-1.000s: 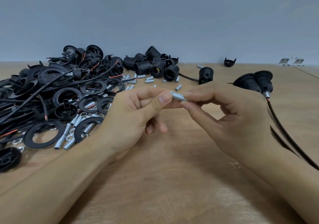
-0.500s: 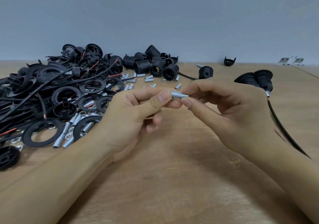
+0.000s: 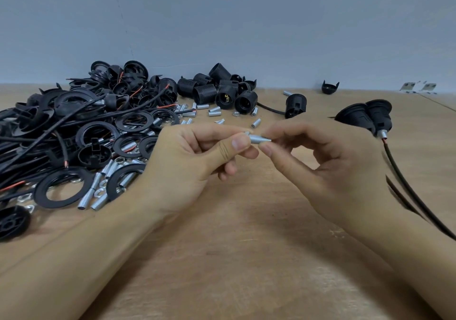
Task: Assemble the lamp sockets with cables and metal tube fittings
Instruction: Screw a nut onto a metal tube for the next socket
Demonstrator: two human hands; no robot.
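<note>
A short silver metal tube fitting [image 3: 259, 139] is held above the middle of the wooden table [image 3: 246, 258]. My left hand [image 3: 195, 166] pinches its left end between thumb and fingers. My right hand [image 3: 328, 166] pinches its right end with thumb and forefinger. Two assembled black lamp sockets [image 3: 367, 117] with metal tubes and black cables [image 3: 419, 196] lie at the right. A pile of black socket bodies [image 3: 219, 90] stands at the back centre. Loose metal tubes [image 3: 214, 113] are scattered in front of them.
A large heap of black rings, caps and cables [image 3: 74, 132] covers the left side of the table. More tubes and nuts [image 3: 98, 191] lie at its near edge. A single socket with cable [image 3: 294, 105] and a black cap [image 3: 330, 87] sit at the back.
Both hands have stayed together on the tube fitting, with small shifts of the right fingers along its end. The view has drifted slightly.
</note>
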